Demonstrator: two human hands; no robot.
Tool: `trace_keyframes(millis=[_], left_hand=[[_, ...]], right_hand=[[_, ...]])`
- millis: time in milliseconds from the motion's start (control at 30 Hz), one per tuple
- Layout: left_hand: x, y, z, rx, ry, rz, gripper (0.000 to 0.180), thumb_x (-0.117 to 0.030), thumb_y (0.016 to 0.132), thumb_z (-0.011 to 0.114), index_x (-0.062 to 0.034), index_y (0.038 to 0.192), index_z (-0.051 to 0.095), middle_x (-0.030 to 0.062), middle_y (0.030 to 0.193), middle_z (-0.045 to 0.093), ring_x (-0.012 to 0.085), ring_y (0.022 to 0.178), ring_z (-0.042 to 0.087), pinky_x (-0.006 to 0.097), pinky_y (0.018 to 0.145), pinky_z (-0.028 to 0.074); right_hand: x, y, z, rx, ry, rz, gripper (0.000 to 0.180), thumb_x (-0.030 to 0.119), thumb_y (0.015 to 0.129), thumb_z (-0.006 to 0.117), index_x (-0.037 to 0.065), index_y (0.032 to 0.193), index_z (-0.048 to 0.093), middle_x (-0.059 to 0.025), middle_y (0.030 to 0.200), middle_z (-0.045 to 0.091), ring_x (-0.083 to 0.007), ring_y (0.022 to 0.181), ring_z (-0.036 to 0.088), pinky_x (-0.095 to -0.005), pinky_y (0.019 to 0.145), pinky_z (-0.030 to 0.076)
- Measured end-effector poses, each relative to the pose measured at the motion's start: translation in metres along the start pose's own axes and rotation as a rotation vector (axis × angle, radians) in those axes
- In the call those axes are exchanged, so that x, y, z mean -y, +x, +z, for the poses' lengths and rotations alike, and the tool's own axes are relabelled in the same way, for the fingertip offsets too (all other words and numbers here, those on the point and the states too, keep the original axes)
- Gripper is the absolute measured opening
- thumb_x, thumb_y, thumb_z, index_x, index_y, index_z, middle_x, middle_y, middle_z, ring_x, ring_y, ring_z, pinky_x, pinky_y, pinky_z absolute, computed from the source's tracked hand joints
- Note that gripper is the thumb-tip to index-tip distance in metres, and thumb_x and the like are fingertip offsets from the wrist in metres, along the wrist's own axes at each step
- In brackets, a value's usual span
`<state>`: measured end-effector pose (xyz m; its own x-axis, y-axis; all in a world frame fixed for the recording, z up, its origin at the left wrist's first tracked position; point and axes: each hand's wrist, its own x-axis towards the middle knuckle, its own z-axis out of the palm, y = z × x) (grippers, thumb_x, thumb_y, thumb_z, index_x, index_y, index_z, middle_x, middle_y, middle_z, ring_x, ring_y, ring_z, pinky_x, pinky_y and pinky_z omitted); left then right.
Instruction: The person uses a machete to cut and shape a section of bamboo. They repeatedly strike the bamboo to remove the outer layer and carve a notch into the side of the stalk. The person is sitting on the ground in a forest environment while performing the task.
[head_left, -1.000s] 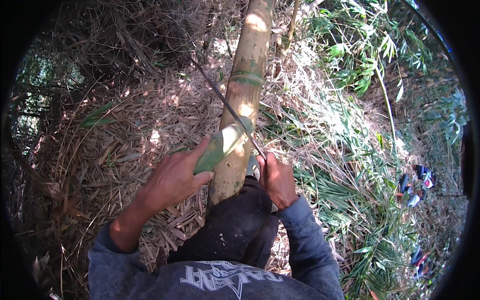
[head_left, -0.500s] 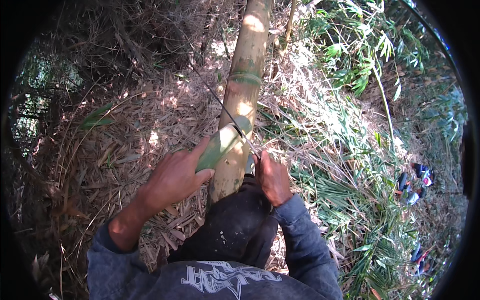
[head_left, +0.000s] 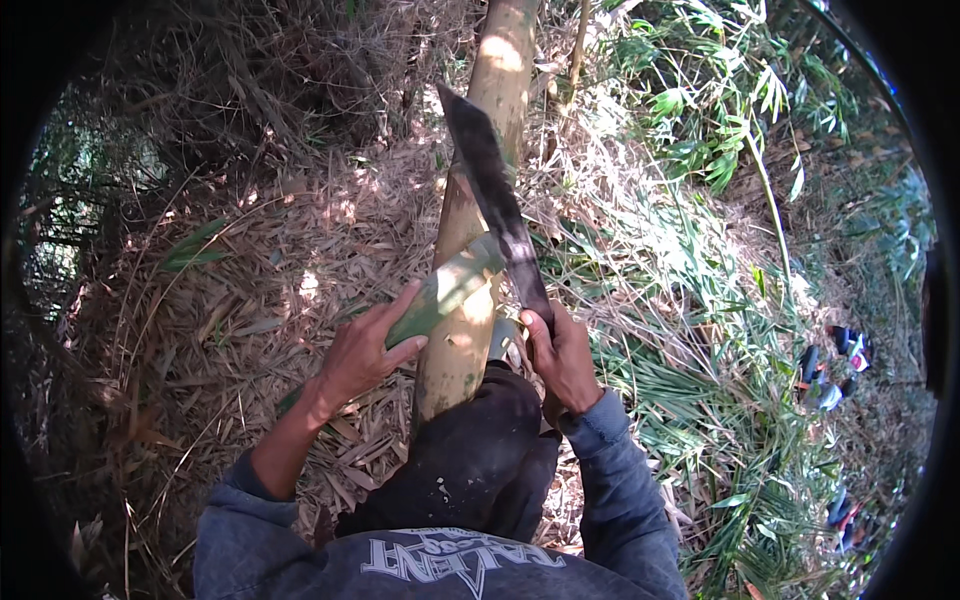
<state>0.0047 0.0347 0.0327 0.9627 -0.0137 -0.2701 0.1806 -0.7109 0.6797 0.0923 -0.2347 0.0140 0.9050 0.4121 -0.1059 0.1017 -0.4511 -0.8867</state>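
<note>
A short green piece of bamboo [head_left: 440, 297] lies slantwise across a thick yellowish bamboo pole [head_left: 455, 350]. My left hand [head_left: 362, 352] grips its lower left end, thumb on the near side and fingers on the far side. In my right hand [head_left: 566, 362] is the handle of a machete [head_left: 492, 185], mostly hidden by the fingers. The broad dark blade points up and away to the left, its flat side showing, over the pole and just right of the green piece's far end. Whether blade and piece touch, I cannot tell.
My dark-trousered knee [head_left: 475, 425] is at the pole's near end. Dry bamboo leaves [head_left: 250, 350] cover the ground on the left, cut green fronds [head_left: 690, 385] on the right. A thin leafy stem [head_left: 768, 200] rises at the right. Colourful items [head_left: 838, 365] lie far right.
The machete has swung upward and turned from edge-on to showing its broad side. My right hand has moved slightly right. My left hand still holds the green bamboo piece, nearly in place.
</note>
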Motion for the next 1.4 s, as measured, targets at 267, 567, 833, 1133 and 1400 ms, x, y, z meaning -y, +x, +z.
trace_keyframes(millis=[267,567,833,1133,1400], left_hand=[[0.01,0.005,0.014,-0.057,-0.042,0.046,0.072,-0.026,0.09,0.07,-0.0074,0.151,0.036,0.0261,0.136,0.055,0.0382,0.119,0.06,0.042,0.095,0.052],[0.003,0.004,0.013,-0.041,-0.038,0.078,0.073,-0.026,0.09,0.07,-0.0047,0.15,0.036,0.0267,0.136,0.054,0.0382,0.12,0.059,0.041,0.096,0.051],[0.006,0.0,0.018,-0.145,0.108,0.031,0.072,-0.028,0.089,0.07,-0.0119,0.151,0.037,0.02,0.114,0.062,0.0339,0.097,0.066,0.04,0.08,0.054],[0.008,-0.005,0.01,-0.24,0.201,0.095,0.074,-0.035,0.088,0.071,-0.0206,0.152,0.037,0.0111,0.091,0.06,0.0297,0.073,0.066,0.041,0.061,0.054],[0.008,-0.013,0.017,-0.157,0.208,0.024,0.076,-0.027,0.087,0.073,-0.0194,0.153,0.036,0.0152,0.103,0.064,0.0306,0.081,0.067,0.04,0.067,0.055]], right_hand=[[-0.011,0.008,-0.003,0.06,-0.053,0.004,0.03,0.028,0.1,0.059,-0.001,0.094,0.056,-0.0176,0.058,0.054,-0.0313,0.047,0.049,-0.0405,0.049,0.04],[-0.04,0.011,0.003,0.102,-0.091,-0.114,0.029,0.025,0.101,0.057,-0.002,0.092,0.056,-0.0066,0.052,0.047,-0.0156,0.046,0.048,-0.037,0.046,0.037],[-0.004,0.01,-0.011,0.133,-0.151,-0.064,0.034,0.031,0.101,0.056,-0.001,0.091,0.053,-0.0237,0.06,0.054,-0.0451,0.057,0.057,-0.048,0.052,0.041],[0.038,0.005,-0.011,-0.219,0.127,-0.219,0.024,0.023,0.098,0.061,-0.001,0.094,0.06,-0.0124,0.058,0.053,-0.0255,0.047,0.052,-0.0368,0.048,0.04],[-0.036,0.017,0.01,0.157,-0.083,-0.094,0.036,0.033,0.101,0.056,-0.002,0.093,0.053,-0.012,0.053,0.051,-0.0268,0.041,0.051,-0.0405,0.044,0.039]])
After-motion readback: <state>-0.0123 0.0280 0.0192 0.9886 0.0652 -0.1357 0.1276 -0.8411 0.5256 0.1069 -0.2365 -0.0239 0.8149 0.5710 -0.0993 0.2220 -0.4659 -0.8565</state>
